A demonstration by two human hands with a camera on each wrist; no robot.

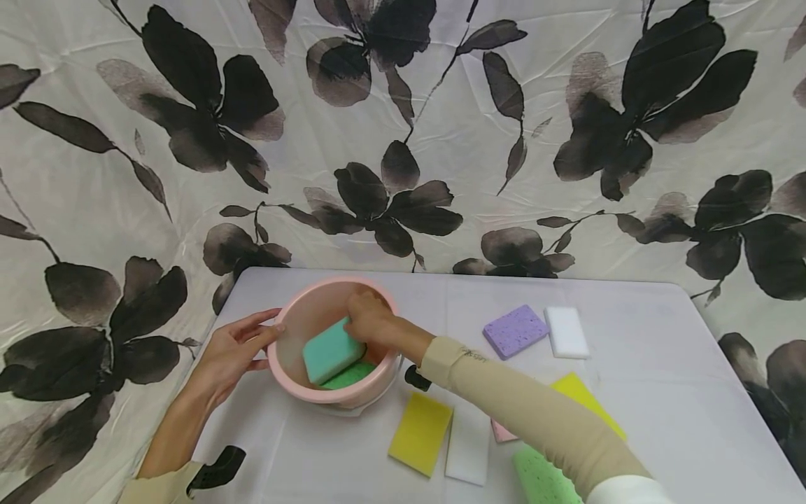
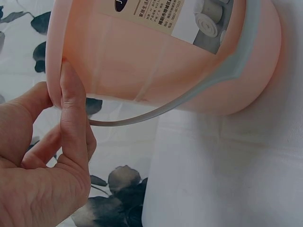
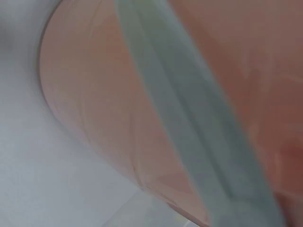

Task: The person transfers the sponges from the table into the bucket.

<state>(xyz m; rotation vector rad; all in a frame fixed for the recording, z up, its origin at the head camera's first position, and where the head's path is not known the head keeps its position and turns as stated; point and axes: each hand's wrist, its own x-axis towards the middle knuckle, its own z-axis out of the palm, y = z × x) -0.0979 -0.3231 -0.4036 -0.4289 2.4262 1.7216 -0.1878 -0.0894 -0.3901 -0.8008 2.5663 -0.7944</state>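
1. Teal sponge (image 1: 334,352), in the head view, is seen inside the pink bucket (image 1: 326,396), tilted and partly over a green sponge (image 1: 348,376). It is shaped as a thick block with rounded corners and an even-coloured, smooth-looking face. Its upper right end is gripped by the right hand (image 1: 373,322), the thumb laid against it; the other fingers are largely hidden. The bucket's rim is pinched by the left hand (image 1: 234,350). By its look, the sponge should be found light, soft and springy, hardly to be broken, and not slippery if dry; whether it is wet cannot be told. It is best taken by its narrow sides near one end, where only a gentle squeeze should be needed.

2. In the left wrist view, the rim is held between the left thumb and fingers. A printed label (image 2: 156,14) is borne by the outer wall, and a grey handle (image 2: 203,87) is hung across it. The bucket is judged light and slightly flexible. The sponge is not shown.

3. In the right wrist view, only the bucket's wall and the handle can be clearly made out, blurred. The right hand's grip cannot be told from here.
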